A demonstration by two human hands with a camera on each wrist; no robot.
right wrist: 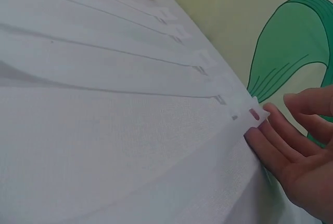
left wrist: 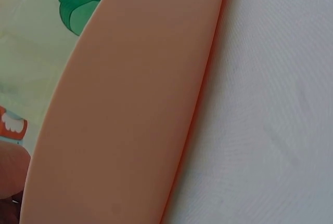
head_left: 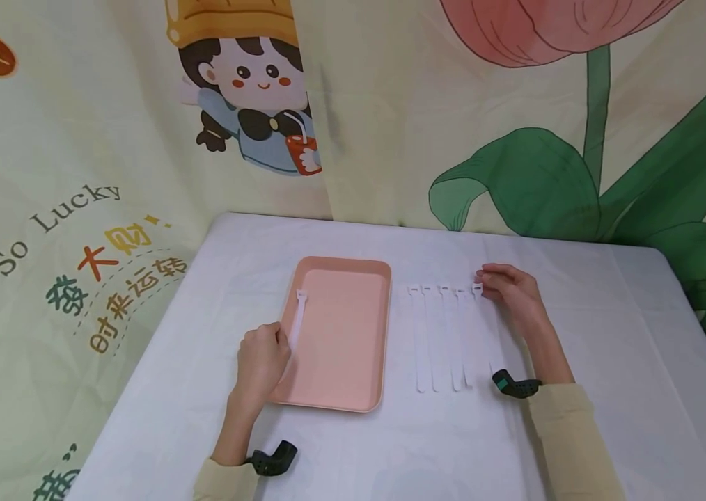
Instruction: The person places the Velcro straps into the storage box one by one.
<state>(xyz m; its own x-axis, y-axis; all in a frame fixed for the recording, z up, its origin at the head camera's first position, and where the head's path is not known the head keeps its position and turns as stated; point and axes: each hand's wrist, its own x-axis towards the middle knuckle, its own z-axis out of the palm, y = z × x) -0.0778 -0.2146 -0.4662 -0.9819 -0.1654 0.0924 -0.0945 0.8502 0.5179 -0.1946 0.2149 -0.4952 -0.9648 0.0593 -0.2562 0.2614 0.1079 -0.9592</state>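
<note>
In the head view my right hand (head_left: 512,289) pinches the slotted head of a white cable tie (head_left: 477,289), the rightmost of a row. The right wrist view shows that slotted head (right wrist: 254,114) raised at the fingertips, with its strap trailing back. My left hand (head_left: 260,355) is curled at the left rim of a pink tray (head_left: 343,409). Another white cable tie (head_left: 301,303) lies along the tray's left side and passes close by this hand. The left wrist view has mostly the tray's outer wall (left wrist: 119,99), one fingertip at its rim; what those fingers hold cannot be told.
Several white cable ties (head_left: 444,334) lie side by side, heads away from me, between the tray and my right hand. A white cloth (head_left: 629,348) covers the table. Behind its far edge hangs a printed curtain (head_left: 378,139). Both wrists carry small black cameras (head_left: 274,459).
</note>
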